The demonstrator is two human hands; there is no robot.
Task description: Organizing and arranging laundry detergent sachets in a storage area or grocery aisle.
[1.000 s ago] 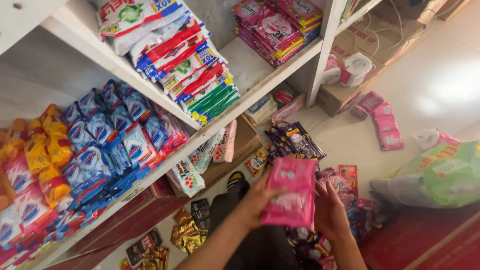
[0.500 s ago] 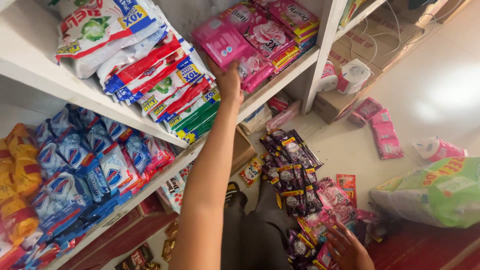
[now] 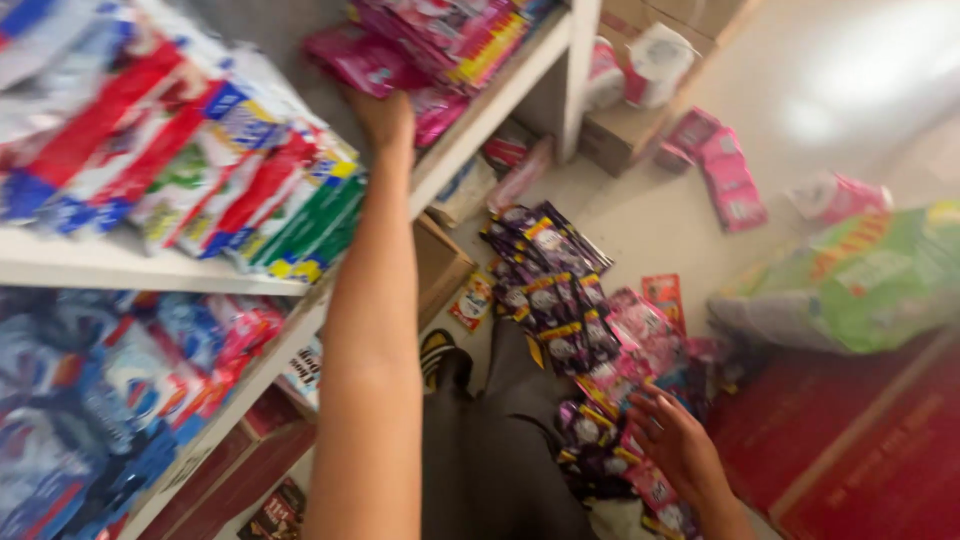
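My left hand (image 3: 385, 118) reaches up to the upper shelf (image 3: 500, 85), its fingertips against a pink packet (image 3: 362, 62) lying beside a stack of pink packets (image 3: 455, 30). Motion blur hides whether the fingers grip it. My right hand (image 3: 675, 445) is low at the right, fingers spread just above a heap of pink and purple sachet strips (image 3: 560, 290) on the floor, holding nothing. My dark trouser leg (image 3: 490, 450) lies beside the heap.
Red, blue and green packets (image 3: 240, 190) fill the left of the shelf; blue packets (image 3: 90, 400) sit below. A cardboard box (image 3: 440, 265), loose pink packets (image 3: 730, 185), a green sack (image 3: 860, 280) and paper rolls (image 3: 655, 60) lie around on the floor.
A second ago both hands held a pink packet low down. My left hand carried it up onto the shelf; my right hand dropped to the sachet heap.
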